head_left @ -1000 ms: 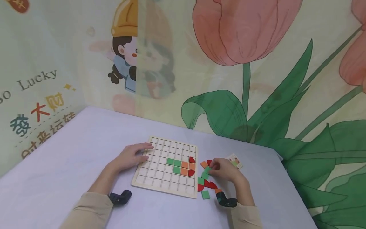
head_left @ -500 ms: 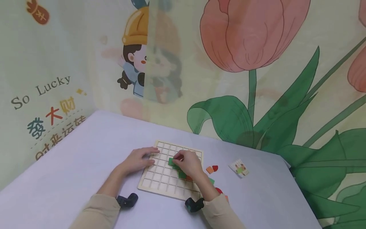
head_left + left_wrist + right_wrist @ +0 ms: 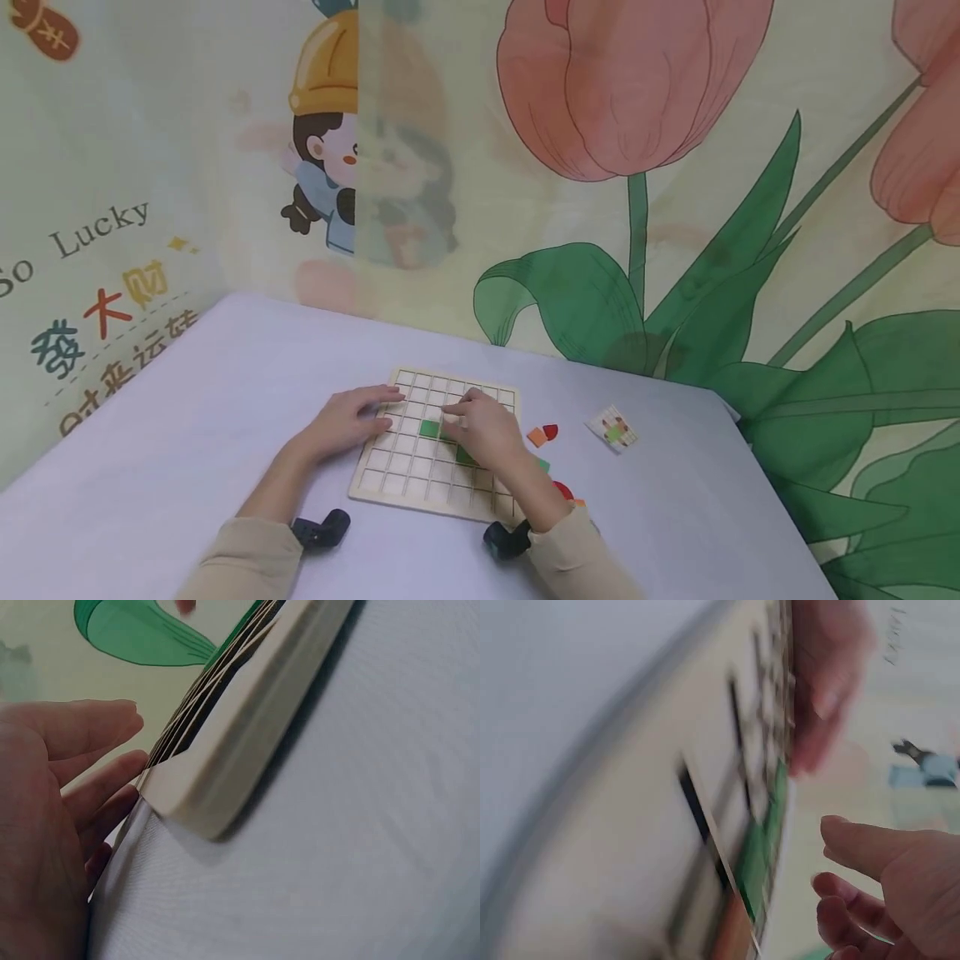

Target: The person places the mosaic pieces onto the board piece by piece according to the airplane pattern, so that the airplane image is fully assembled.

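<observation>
A pale wooden grid board [image 3: 397, 485] lies on the table in the head view. My left hand [image 3: 351, 423] rests at its left edge, fingers stretched onto the rim; the left wrist view has the fingertips beside the board's corner. Over the middle of the grid hovers my right hand [image 3: 487, 432], just right of a green square tile [image 3: 429, 428] that lies in a cell. In the right wrist view, thumb and fingers stand apart with nothing between them. Another green tile [image 3: 464, 456] shows under the right hand, which hides the other tiles on the board.
Right of the board lie loose pieces: an orange square [image 3: 537, 437], a red quarter-round piece [image 3: 551, 432], and more red and green ones partly behind the right forearm. A small pattern card [image 3: 613, 428] lies farther right. A printed cloth backdrop rises behind the table.
My right hand has gone from the loose pieces to the board with a green tile, set it at the left end of the green row, and let it go. The left hand stays at the edge.
</observation>
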### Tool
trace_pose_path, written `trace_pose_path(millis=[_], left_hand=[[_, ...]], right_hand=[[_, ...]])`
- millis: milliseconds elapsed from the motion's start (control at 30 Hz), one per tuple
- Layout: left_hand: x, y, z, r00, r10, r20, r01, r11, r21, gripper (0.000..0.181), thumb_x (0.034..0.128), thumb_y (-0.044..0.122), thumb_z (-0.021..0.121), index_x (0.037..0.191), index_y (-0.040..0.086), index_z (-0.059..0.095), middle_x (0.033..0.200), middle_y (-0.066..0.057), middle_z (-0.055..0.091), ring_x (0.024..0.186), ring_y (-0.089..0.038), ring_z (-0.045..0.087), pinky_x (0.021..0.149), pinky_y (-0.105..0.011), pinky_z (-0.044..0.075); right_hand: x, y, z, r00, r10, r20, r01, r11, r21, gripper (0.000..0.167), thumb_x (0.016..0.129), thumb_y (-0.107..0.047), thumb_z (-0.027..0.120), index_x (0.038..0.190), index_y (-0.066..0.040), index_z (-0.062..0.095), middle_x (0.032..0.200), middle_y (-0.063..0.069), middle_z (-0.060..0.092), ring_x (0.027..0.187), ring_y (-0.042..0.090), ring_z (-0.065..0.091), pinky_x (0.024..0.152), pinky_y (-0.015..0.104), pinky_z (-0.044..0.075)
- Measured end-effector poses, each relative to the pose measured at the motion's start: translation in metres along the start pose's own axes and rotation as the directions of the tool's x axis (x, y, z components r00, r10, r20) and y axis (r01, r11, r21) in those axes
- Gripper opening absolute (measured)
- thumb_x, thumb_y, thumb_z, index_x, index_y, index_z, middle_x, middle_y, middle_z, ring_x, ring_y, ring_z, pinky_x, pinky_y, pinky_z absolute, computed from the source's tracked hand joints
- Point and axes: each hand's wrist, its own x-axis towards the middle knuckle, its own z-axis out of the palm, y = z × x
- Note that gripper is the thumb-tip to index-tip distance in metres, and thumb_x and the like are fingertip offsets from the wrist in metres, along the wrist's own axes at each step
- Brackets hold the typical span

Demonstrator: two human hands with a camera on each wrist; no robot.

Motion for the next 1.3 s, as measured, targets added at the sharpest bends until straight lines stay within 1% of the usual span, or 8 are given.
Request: trace_pose_path(millis=[133, 233, 300, 467, 700, 1000, 1167, 1300], left_hand=[[0.001, 0.0, 0.002, 1.0, -0.001, 0.013, 0.001, 1.0, 0.001, 0.043, 0.0875, 0.023, 0.062, 0.13, 0.015, 0.059, 0.142, -0.012, 0.051, 0.134, -0.038, 0.042, 0.11, -0.06, 0.029], [0.003, 0.001, -0.001, 1.0, -0.004, 0.011, 0.004, 1.0, 0.005, 0.043, 0.0873, 0.023, 0.063, 0.129, 0.015, 0.059, 0.141, -0.01, 0.051, 0.134, -0.037, 0.041, 0.111, -0.06, 0.028], [0.005, 0.002, -0.004, 1.0, -0.006, 0.001, 0.006, 1.0, 0.012, 0.043, 0.0868, 0.022, 0.063, 0.129, 0.015, 0.06, 0.141, -0.01, 0.052, 0.134, -0.037, 0.041, 0.111, -0.06, 0.028], [0.004, -0.001, -0.006, 0.999, -0.05, 0.008, 0.05, 0.999, -0.005, 0.043, 0.0868, 0.021, 0.063, 0.129, 0.015, 0.059, 0.142, -0.01, 0.051, 0.136, -0.038, 0.039, 0.111, -0.06, 0.027], [-0.001, -0.005, 0.001, 0.997, -0.081, 0.01, 0.082, 0.996, -0.024, 0.044, 0.0868, 0.021, 0.063, 0.13, 0.017, 0.059, 0.143, -0.011, 0.049, 0.136, -0.037, 0.038, 0.112, -0.058, 0.028], [-0.002, -0.001, 0.001, 0.998, -0.057, 0.011, 0.058, 0.998, -0.033, 0.044, 0.0873, 0.021, 0.063, 0.13, 0.016, 0.058, 0.142, -0.01, 0.05, 0.136, -0.036, 0.039, 0.112, -0.058, 0.028], [0.0, -0.001, -0.001, 0.998, -0.063, 0.003, 0.063, 0.998, -0.027, 0.043, 0.0869, 0.021, 0.063, 0.13, 0.017, 0.059, 0.143, -0.01, 0.05, 0.136, -0.037, 0.039, 0.112, -0.058, 0.028], [-0.001, -0.002, 0.002, 0.997, -0.073, 0.01, 0.073, 0.997, -0.031, 0.043, 0.0867, 0.022, 0.064, 0.13, 0.019, 0.059, 0.143, -0.011, 0.049, 0.136, -0.037, 0.038, 0.111, -0.058, 0.028]], right_hand=[[-0.025, 0.039, -0.022, 0.993, 0.114, -0.002, -0.114, 0.992, 0.063, 0.036, 0.084, -0.028, 0.072, 0.118, -0.018, 0.068, 0.098, 0.002, 0.065, 0.077, 0.015, 0.058, 0.057, 0.024, 0.048], [-0.044, 0.067, -0.031, 0.97, 0.234, 0.062, -0.237, 0.971, 0.044, 0.04, 0.078, -0.028, 0.078, 0.116, -0.018, 0.069, 0.097, 0.002, 0.063, 0.077, 0.014, 0.054, 0.059, 0.024, 0.051], [-0.053, 0.079, -0.031, 0.959, 0.255, 0.12, -0.26, 0.965, 0.029, 0.041, 0.075, -0.03, 0.08, 0.113, -0.018, 0.069, 0.097, 0.002, 0.062, 0.08, 0.014, 0.053, 0.062, 0.025, 0.053], [-0.06, 0.087, -0.02, 0.956, 0.244, 0.163, -0.259, 0.963, 0.073, 0.036, 0.072, -0.028, 0.082, 0.103, -0.016, 0.068, 0.091, 0.001, 0.06, 0.081, 0.013, 0.054, 0.068, 0.028, 0.056], [-0.058, 0.088, -0.011, 0.928, 0.319, 0.191, -0.347, 0.929, 0.131, 0.031, 0.074, -0.02, 0.081, 0.099, -0.012, 0.064, 0.088, 0.001, 0.062, 0.08, 0.013, 0.055, 0.075, 0.032, 0.058], [-0.06, 0.089, -0.022, 0.967, 0.218, 0.129, -0.244, 0.939, 0.241, 0.018, 0.082, -0.016, 0.074, 0.099, -0.017, 0.073, 0.089, -0.002, 0.064, 0.081, 0.013, 0.055, 0.067, 0.022, 0.056], [-0.047, 0.063, -0.02, 0.995, 0.033, 0.093, -0.061, 0.946, 0.318, 0.026, 0.087, -0.009, 0.067, 0.113, -0.012, 0.07, 0.092, -0.002, 0.065, 0.078, 0.01, 0.059, 0.067, 0.018, 0.055], [-0.031, 0.034, -0.007, 0.998, -0.01, 0.064, -0.012, 0.946, 0.325, 0.022, 0.085, -0.014, 0.07, 0.107, -0.015, 0.069, 0.089, -0.005, 0.067, 0.075, 0.007, 0.059, 0.062, 0.017, 0.051]])
